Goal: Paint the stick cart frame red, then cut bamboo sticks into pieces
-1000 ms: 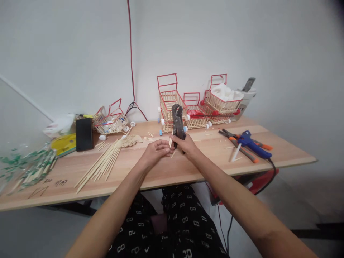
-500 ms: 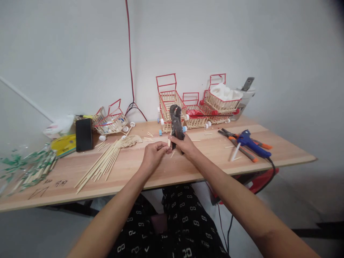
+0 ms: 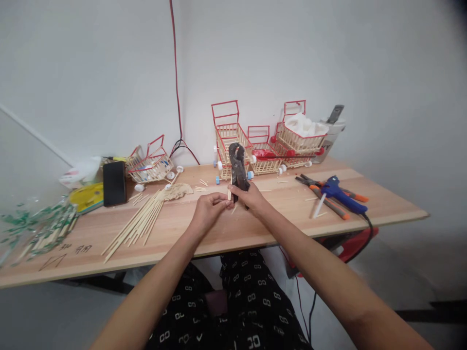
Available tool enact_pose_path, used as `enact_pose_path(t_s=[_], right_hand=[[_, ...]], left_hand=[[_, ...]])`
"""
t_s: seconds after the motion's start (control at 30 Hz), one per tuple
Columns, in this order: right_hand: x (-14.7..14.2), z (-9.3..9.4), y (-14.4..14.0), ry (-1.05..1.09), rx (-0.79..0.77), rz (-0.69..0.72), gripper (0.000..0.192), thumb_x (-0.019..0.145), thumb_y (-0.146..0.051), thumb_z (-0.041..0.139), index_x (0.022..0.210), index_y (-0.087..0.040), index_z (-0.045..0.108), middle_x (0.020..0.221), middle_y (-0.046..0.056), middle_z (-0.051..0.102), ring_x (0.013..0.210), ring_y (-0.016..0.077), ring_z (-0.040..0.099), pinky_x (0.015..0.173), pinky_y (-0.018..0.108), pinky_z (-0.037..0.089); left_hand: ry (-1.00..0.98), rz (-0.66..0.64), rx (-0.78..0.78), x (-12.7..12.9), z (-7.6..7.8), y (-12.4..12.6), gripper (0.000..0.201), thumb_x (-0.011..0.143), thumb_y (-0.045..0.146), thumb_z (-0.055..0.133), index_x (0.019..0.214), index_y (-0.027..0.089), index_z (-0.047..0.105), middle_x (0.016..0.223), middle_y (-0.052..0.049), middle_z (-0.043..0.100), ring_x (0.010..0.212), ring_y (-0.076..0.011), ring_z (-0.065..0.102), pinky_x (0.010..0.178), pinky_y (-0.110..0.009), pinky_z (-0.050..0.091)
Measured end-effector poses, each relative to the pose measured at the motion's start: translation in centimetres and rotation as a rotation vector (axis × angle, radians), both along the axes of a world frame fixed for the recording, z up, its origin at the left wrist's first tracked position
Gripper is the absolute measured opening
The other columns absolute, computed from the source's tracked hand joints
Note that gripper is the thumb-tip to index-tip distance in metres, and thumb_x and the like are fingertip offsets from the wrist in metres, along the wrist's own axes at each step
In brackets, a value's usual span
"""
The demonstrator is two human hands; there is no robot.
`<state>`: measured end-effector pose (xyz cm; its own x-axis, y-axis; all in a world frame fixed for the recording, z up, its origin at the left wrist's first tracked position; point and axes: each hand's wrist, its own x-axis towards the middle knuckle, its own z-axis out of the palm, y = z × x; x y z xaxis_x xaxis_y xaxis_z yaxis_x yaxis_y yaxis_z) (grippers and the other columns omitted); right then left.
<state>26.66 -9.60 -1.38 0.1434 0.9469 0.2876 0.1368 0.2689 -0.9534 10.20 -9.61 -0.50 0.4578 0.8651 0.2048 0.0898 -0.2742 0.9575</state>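
Note:
My right hand is closed around the handles of a black hook-jawed hand cutter, its jaws pointing up. Against the left side of the cutter, my left hand pinches a short piece of thin wooden stick; whether it is one piece or more I cannot tell. The fingertips of both hands almost meet over the table. Cut stick pieces lie left of the hands. A fan of long wooden sticks spreads farther left, its far end by a crumpled beige piece.
Small stick-built carts with red trim stand along the wall, including a tall cart and a cart with white tissue. On the right lie a blue glue gun and orange-handled pliers. A phone and wrapped chopsticks are left.
The cutter's head has tipped slightly to the left. Both hands stay almost in the same place, still holding the cutter and the stick.

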Motion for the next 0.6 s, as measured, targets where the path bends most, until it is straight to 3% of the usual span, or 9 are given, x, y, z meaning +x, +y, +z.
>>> enact_pose_path(t_s=[0.4, 0.6], right_hand=[[0.12, 0.12, -0.07, -0.011, 0.022, 0.038, 0.035, 0.072, -0.051, 0.064, 0.069, -0.017, 0.056, 0.061, -0.001, 0.055, 0.06, 0.014, 0.051, 0.059, 0.026, 0.041], [0.19, -0.18, 0.18, -0.106, 0.02, -0.028, 0.037, 0.069, -0.052, 0.064, 0.064, -0.018, 0.052, 0.061, -0.001, 0.051, 0.059, 0.0135, 0.047, 0.057, 0.026, 0.038]], left_hand=[[0.095, 0.083, 0.148, 0.22, 0.36, -0.63, 0.016, 0.08, 0.027, 0.059, 0.077, 0.015, 0.07, 0.077, -0.005, 0.073, 0.074, -0.0179, 0.067, 0.073, -0.028, 0.049], [-0.063, -0.035, -0.082, 0.12, -0.01, -0.25, 0.024, 0.074, 0.034, 0.07, 0.083, 0.012, 0.069, 0.083, -0.01, 0.074, 0.078, -0.0193, 0.068, 0.074, -0.029, 0.05]])
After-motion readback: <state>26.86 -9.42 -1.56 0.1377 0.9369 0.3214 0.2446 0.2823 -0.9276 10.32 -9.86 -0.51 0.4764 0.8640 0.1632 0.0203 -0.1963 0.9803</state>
